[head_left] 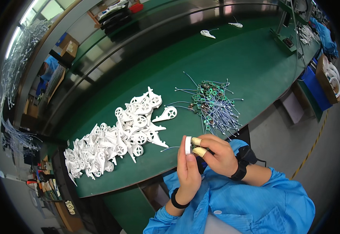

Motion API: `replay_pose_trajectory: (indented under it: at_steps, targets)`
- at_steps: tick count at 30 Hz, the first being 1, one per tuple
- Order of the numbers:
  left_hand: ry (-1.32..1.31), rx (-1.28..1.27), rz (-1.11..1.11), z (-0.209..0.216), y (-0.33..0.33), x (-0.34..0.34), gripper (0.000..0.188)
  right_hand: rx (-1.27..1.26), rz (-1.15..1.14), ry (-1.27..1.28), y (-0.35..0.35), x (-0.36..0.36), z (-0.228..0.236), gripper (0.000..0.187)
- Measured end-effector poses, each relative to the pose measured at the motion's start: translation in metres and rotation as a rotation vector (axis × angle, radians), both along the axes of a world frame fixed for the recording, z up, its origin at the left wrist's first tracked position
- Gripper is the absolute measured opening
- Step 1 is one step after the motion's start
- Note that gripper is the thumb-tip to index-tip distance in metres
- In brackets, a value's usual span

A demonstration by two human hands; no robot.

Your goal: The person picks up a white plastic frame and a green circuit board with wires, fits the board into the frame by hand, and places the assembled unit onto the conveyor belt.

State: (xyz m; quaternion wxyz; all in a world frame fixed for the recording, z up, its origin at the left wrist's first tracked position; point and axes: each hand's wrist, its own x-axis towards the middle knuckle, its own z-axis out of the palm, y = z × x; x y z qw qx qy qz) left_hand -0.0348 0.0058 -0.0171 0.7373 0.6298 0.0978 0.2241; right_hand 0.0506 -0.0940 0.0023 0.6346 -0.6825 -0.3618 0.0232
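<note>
My left hand (188, 173) grips a white plastic housing (188, 144) on edge between thumb and fingers, above the table's near edge. My right hand (221, 156), with yellowish covers on two fingertips, closes on a small green circuit board (194, 146) against the housing's right face. The fingertips partly hide the board, and I cannot tell how far it sits inside. A thin blue-grey wire (170, 148) sticks out to the left behind my left hand. Beyond lies a heap of small green circuit boards with wires (215, 102). Leftward is a large pile of white housings (117, 136).
The green tabletop (252, 66) curves across the view. Two white housings with wires (208, 34) lie at its far side. A stand (285, 39) rises at the far right. Beyond it, a person in blue (324, 37) sits near a box of white rings (331, 76).
</note>
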Motion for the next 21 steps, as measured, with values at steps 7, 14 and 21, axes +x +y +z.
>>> replay_pose_trajectory:
  at_steps: [7, 14, 21]
  targets:
    - [-0.011, 0.059, 0.021, -0.005, -0.009, 0.002, 0.054, 0.108, 0.001, 0.348, -0.002, -0.006, 0.001, 0.021]
    - [0.001, 0.075, 0.082, -0.008, -0.012, 0.001, 0.052, 0.059, 0.007, 0.196, -0.009, 0.001, 0.003, 0.019]
    - [0.029, 0.221, 0.054, -0.009, -0.01, 0.001, 0.056, -0.022, 0.018, 0.019, -0.014, 0.006, 0.004, 0.019]
